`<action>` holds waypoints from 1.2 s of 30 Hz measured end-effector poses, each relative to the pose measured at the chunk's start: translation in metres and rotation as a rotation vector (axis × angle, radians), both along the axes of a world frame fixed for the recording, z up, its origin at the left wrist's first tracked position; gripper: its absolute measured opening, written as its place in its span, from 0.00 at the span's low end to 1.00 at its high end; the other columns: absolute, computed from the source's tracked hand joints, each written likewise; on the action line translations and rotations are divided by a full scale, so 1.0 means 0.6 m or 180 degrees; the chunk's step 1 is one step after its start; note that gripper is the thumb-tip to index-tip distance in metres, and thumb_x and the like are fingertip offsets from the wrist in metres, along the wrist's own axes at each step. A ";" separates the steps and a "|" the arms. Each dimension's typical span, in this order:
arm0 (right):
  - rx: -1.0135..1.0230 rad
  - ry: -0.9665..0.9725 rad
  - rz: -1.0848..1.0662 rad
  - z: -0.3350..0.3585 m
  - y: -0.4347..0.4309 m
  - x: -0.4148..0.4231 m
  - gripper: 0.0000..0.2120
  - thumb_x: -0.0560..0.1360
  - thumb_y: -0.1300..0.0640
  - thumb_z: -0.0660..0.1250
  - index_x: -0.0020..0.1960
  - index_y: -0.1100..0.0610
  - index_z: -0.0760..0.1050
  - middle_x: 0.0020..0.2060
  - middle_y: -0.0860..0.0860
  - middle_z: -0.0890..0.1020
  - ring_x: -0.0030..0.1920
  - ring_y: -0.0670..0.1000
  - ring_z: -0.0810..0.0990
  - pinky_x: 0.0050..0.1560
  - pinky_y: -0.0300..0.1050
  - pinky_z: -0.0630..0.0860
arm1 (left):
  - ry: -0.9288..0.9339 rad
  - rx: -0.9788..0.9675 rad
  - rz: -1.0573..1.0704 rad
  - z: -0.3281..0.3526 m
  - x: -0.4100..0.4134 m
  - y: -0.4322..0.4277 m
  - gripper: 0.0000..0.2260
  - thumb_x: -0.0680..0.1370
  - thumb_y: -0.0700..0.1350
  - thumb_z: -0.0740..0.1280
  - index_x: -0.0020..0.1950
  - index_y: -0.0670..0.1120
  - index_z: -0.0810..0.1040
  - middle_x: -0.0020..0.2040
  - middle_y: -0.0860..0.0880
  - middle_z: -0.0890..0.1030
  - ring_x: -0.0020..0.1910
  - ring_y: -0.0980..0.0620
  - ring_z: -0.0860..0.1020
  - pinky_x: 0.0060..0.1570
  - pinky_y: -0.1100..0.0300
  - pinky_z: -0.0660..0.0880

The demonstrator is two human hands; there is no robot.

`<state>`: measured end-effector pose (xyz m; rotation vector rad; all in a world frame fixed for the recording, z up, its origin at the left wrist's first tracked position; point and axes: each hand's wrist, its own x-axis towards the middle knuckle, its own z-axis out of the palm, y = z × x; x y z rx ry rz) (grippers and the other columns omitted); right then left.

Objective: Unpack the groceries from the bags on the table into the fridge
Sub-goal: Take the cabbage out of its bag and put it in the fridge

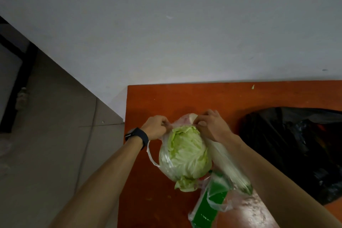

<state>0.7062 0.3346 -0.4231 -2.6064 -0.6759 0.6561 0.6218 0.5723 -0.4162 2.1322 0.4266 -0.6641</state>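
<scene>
A pale green cabbage (186,155) sits inside a clear plastic bag (164,159) on the orange-brown table (153,102). My left hand (154,127) pinches the bag's rim on the left of the cabbage. My right hand (212,126) grips the bag's rim on the right, near a white piece at the far side. A long white vegetable wrapped in plastic (229,166) lies under my right forearm. A green box (209,207) lies in the same clear plastic near the table's front edge.
A black plastic bag (294,146) lies on the table to the right. A white wall stands behind the table. Grey tiled floor (55,144) spreads to the left, with a dark frame at the far left. A small green scrap (253,86) lies near the table's back edge.
</scene>
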 end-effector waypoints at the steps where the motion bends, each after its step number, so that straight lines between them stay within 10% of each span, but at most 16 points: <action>1: 0.0114 -0.0045 -0.0084 -0.007 -0.005 -0.003 0.11 0.74 0.40 0.66 0.46 0.44 0.83 0.47 0.46 0.76 0.50 0.49 0.75 0.53 0.44 0.68 | 0.0026 -0.0048 0.0030 -0.006 -0.002 0.001 0.08 0.80 0.48 0.67 0.56 0.48 0.80 0.54 0.49 0.81 0.52 0.51 0.78 0.45 0.60 0.73; 5: -0.0006 -0.0003 -0.0203 -0.006 -0.004 0.010 0.05 0.73 0.44 0.74 0.47 0.43 0.84 0.47 0.41 0.73 0.47 0.46 0.76 0.48 0.43 0.73 | 0.0165 -0.0070 0.0258 -0.032 -0.007 0.002 0.08 0.79 0.47 0.68 0.58 0.50 0.79 0.55 0.51 0.80 0.55 0.49 0.78 0.53 0.54 0.77; 11: 0.0003 0.0205 -0.0503 0.012 0.013 0.005 0.14 0.71 0.39 0.72 0.54 0.43 0.80 0.49 0.43 0.78 0.50 0.48 0.79 0.50 0.47 0.77 | 0.0215 -0.0430 0.0675 -0.033 -0.028 0.015 0.06 0.80 0.50 0.69 0.54 0.51 0.81 0.50 0.52 0.81 0.46 0.55 0.80 0.32 0.65 0.77; 16: 0.0666 -0.0234 -0.1082 0.085 0.021 -0.089 0.18 0.74 0.36 0.60 0.55 0.44 0.80 0.56 0.46 0.81 0.59 0.51 0.74 0.59 0.49 0.71 | 0.0156 -0.0402 0.0332 -0.029 -0.059 0.013 0.11 0.77 0.52 0.71 0.58 0.50 0.83 0.53 0.53 0.82 0.53 0.54 0.79 0.51 0.60 0.74; 22: 0.0234 -0.0218 -0.0266 0.095 0.067 -0.206 0.27 0.78 0.30 0.51 0.74 0.38 0.64 0.78 0.48 0.61 0.79 0.54 0.55 0.75 0.60 0.60 | -0.0348 0.0105 0.0227 0.015 -0.081 -0.014 0.07 0.80 0.51 0.67 0.54 0.51 0.82 0.51 0.53 0.83 0.51 0.51 0.81 0.44 0.62 0.77; 28: 0.0627 -0.0693 -0.0377 0.065 0.026 -0.255 0.23 0.80 0.38 0.59 0.71 0.47 0.73 0.76 0.52 0.67 0.77 0.54 0.59 0.76 0.57 0.61 | -0.1006 0.1536 -0.0756 0.044 -0.106 -0.050 0.06 0.83 0.48 0.58 0.57 0.49 0.71 0.44 0.48 0.80 0.34 0.45 0.75 0.30 0.55 0.68; 36: 0.1045 -0.1370 -0.0272 0.038 -0.059 -0.369 0.21 0.78 0.41 0.69 0.66 0.50 0.76 0.71 0.54 0.70 0.74 0.58 0.63 0.71 0.58 0.68 | -0.0488 0.2186 -0.1026 0.025 -0.165 -0.061 0.12 0.82 0.44 0.58 0.66 0.48 0.68 0.47 0.45 0.80 0.41 0.41 0.79 0.32 0.54 0.70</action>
